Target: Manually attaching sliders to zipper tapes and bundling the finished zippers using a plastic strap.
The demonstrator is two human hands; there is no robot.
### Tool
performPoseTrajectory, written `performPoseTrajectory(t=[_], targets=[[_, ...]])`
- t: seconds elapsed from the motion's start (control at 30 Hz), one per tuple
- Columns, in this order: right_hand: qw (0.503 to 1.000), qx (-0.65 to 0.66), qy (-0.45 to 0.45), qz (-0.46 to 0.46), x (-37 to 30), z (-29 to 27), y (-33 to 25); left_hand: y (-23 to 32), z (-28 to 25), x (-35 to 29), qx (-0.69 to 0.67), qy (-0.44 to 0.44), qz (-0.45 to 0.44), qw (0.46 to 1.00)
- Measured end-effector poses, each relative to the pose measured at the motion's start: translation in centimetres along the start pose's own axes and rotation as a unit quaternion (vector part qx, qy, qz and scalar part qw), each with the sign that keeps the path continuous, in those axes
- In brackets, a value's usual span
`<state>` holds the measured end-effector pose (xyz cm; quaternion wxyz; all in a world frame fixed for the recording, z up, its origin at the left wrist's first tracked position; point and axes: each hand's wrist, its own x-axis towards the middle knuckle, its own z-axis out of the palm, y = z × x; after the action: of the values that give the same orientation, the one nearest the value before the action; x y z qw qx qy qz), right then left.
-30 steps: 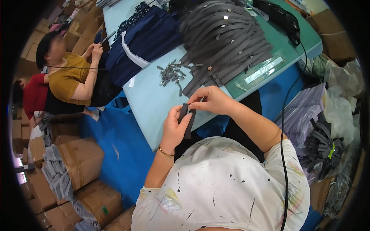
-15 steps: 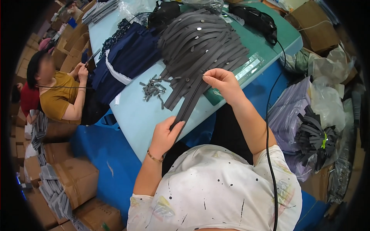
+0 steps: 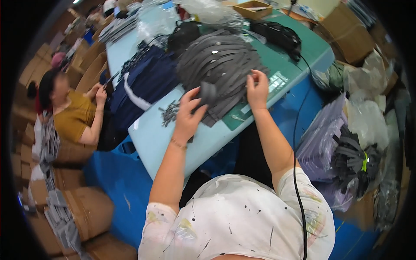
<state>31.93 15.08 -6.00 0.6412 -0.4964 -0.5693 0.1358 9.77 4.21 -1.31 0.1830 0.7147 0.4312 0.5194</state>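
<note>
A grey zipper strip point(image 3: 208, 93) curls up blurred at the fingers of my left hand point(image 3: 188, 116), which grips it above the near side of the pile. A dark end shows below that wrist. My right hand point(image 3: 258, 92) is raised at the pile's right side, thumb and fingertips pinched together. Whatever lies between those fingertips is too small to make out. Beneath both hands spreads a fanned heap of grey zipper strips point(image 3: 225, 56) with a few shiny spots on it. Left of it lies a small pile of grey zipper pulls point(image 3: 169, 114).
Navy fabric strips point(image 3: 147, 76) with a white band lie left on the table point(image 3: 149, 147). A black bag point(image 3: 277, 35) sits at the back right. A black cable point(image 3: 299, 125) runs down my right side. A co-worker point(image 3: 78, 110) sits left; cardboard boxes point(image 3: 89, 208) stand behind them.
My left hand has moved up and forward, and the strip that stretched between both hands is now bunched at it. My right hand has come away from the strip. The view has shifted slightly.
</note>
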Motion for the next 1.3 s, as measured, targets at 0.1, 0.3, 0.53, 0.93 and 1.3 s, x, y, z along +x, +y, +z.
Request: performPoseTrajectory(t=[0.1,0.3,0.53,0.93,1.3], targets=[[0.997,-0.057,-0.040,-0.031,0.3,0.2,-0.7,-2.8,2.7,-0.2,0.160,-0.030,-0.045,0.986],[0.993,-0.093,-0.075,-0.004,0.4,0.3,0.4,-1.1,3.9,-0.3,0.243,0.089,0.045,0.965],[0.989,-0.103,-0.108,-0.019,-0.2,0.1,-0.8,-1.4,3.5,-0.6,0.221,0.058,-0.002,0.974],[0.632,0.025,-0.719,-0.289,0.3,15.5,-13.0,-0.7,5.6,-2.1,-0.105,-0.080,-0.232,0.964],[0.575,0.116,-0.706,-0.396,-5.6,17.7,-9.5,0.6,8.3,-3.1,0.042,-0.081,-0.266,0.960]])
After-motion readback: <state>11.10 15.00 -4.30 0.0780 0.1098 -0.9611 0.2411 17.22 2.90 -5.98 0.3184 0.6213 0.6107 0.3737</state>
